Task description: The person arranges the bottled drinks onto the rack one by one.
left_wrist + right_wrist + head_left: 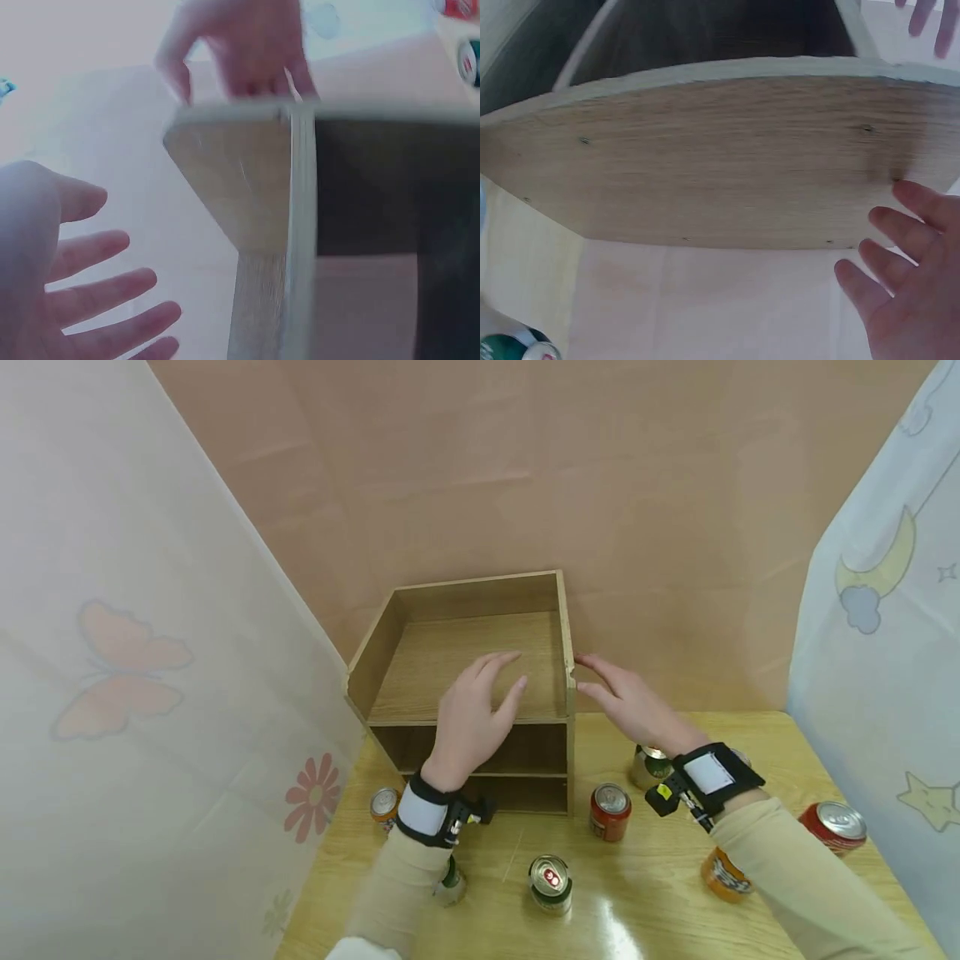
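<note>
A wooden shelf unit [468,664] with an open tray-like top and lower compartments stands at the back of the table. Over the front of its top hovers my left hand [472,722], fingers extended and holding nothing. My right hand [633,703] is beside the unit's right side panel, thumb and fingers spread. In the right wrist view its fingers [887,271] are close to the panel [727,161]; whether they touch it I cannot tell. The left wrist view has the left hand [90,277] apart from the wood.
Several drink cans stand on the table [517,935]: a red can [610,812] right of the unit, a gold-green can [551,885] in front, an orange can [385,806] at left. Under the right arm are another orange can [726,875] and a red one [832,827].
</note>
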Available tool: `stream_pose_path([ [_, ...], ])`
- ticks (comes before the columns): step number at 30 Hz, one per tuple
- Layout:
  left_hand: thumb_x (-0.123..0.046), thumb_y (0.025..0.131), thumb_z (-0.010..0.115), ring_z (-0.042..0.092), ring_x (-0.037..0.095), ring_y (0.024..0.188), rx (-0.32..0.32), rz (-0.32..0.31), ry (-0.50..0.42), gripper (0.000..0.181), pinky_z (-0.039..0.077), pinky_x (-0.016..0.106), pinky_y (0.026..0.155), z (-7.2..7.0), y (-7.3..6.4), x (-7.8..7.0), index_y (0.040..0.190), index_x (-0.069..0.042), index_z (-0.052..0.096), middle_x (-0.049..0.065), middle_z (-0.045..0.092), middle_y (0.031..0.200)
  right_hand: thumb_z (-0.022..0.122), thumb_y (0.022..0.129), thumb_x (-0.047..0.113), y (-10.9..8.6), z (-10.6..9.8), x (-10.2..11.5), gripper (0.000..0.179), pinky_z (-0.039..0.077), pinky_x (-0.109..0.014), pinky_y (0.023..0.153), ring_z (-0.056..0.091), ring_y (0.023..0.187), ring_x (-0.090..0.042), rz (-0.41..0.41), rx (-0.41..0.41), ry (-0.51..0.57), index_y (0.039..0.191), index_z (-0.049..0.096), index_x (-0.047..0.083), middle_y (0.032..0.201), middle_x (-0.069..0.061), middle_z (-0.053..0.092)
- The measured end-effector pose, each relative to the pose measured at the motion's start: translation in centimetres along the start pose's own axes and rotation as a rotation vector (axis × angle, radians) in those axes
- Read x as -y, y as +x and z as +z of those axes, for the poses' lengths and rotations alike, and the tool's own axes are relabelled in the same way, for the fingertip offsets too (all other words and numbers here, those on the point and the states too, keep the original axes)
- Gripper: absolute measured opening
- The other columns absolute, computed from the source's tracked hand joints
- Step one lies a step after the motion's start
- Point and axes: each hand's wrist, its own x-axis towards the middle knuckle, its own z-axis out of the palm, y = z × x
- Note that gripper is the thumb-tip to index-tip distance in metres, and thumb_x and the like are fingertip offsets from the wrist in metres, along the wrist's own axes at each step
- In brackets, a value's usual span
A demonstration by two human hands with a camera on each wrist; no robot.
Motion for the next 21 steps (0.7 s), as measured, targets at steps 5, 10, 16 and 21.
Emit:
stream_pose_path([
  [5,-0.031,0.105,0.059,0.067,0.023,0.105,-0.039,-0.011,-0.127,0.036,0.056,0.041,0.081,-0.3,-3.7,-1.5,0.132,-0.009,0.067,0.004,0.068,0.125,0.045,0.109,0.035,-0.6,1.6,-0.6,0.063,0.031,-0.058,0.112,0.035,0.143,-0.042,-0.047,-0.024,0.109,0.161,0.025,0.005,0.161,-0.020,0.031],
  [10,-0.033,0.104,0.060,0.068,0.020,0.101,0.028,-0.072,-0.153,0.033,0.056,0.038,0.079,-0.3,-6.5,-1.9,0.127,-0.010,0.069,0.001,0.070,0.121,0.056,0.104,0.031,-0.9,3.3,-0.4,0.076,0.032,-0.057,0.112,0.032,0.144,-0.044,-0.069,-0.062,0.224,0.162,0.016,0.004,0.162,-0.023,0.026],
  [16,-0.036,0.104,0.060,0.068,0.018,0.100,0.178,-0.166,-0.158,0.033,0.056,0.035,0.077,1.1,-9.9,-0.7,0.125,-0.013,0.071,-0.001,0.070,0.118,0.064,0.100,0.042,-0.9,5.7,0.1,0.089,0.039,-0.057,0.107,0.040,0.139,-0.044,0.017,-0.125,0.259,0.165,0.008,0.016,0.166,-0.016,0.019],
  [21,-0.043,0.105,0.056,0.069,0.017,0.100,0.353,-0.197,-0.119,0.037,0.055,0.033,0.079,3.7,-12.7,-0.1,0.125,-0.016,0.071,-0.002,0.071,0.117,0.059,0.102,0.046,-0.6,7.2,0.4,0.087,0.043,-0.056,0.104,0.042,0.137,-0.046,0.041,-0.220,0.220,0.164,0.008,0.013,0.165,-0.019,0.020],
])
